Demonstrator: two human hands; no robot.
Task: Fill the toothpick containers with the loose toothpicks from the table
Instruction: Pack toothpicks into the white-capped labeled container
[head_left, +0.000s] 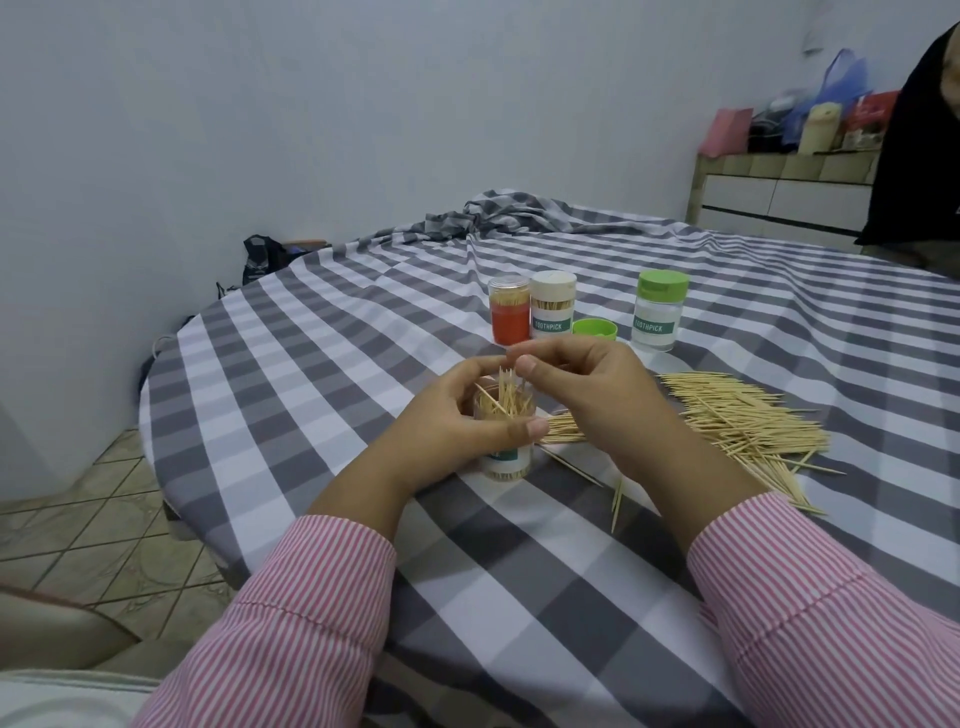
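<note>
Open container (503, 441) — near the table's front-left edge, gripped by left hand (457, 421). Right hand (576, 384) pinches toothpicks (506, 397) at its mouth. Risk — crooked sticks jam, spill onto cloth.

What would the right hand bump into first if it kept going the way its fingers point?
Probably the toothpicks sticking out of the open jar that the left hand grips. The right hand points left, right at them; depth is unclear.

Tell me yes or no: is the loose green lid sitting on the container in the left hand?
No: the green lid lies on the tablecloth by the far containers, while the container held by the left hand stands open.
</note>
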